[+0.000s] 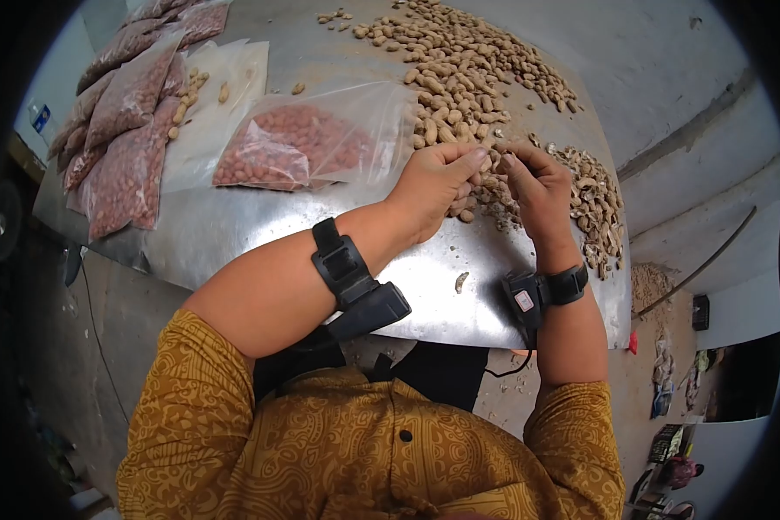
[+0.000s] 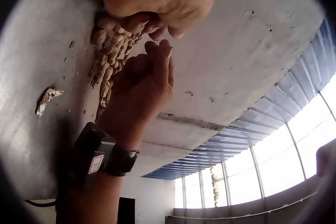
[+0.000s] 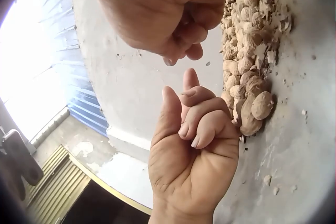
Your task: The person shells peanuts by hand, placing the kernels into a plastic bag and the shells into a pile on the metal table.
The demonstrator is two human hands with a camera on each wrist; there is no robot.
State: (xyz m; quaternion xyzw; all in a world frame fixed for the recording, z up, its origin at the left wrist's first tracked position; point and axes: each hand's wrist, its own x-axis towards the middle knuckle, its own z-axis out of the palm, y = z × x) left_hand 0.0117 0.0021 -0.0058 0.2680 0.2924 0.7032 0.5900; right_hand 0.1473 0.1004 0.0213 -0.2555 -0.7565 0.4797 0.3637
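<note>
Both hands are close together over the near edge of a pile of unshelled peanuts [image 1: 442,91]. My left hand [image 1: 429,186] has its fingers curled towards the palm. In the right wrist view, the thumb [image 3: 169,111] of that hand stands apart from the index finger. My right hand [image 1: 542,192] faces it, thumb and fingertips drawn together, as the left wrist view also shows. Their fingertips nearly meet; I cannot tell whether a peanut is between them. Right of the pile lie broken peanut shells [image 1: 594,195]. A single shell piece [image 1: 461,282] rests on the metal table [image 1: 390,299].
Left of the pile, a clear plastic bag [image 1: 295,143] holds pink shelled peanuts. Several filled bags [image 1: 121,165] are stacked at the far left. A few peanuts [image 1: 186,100] lie on flat empty bags [image 1: 244,78]. A wall [image 1: 667,69] runs along the right side.
</note>
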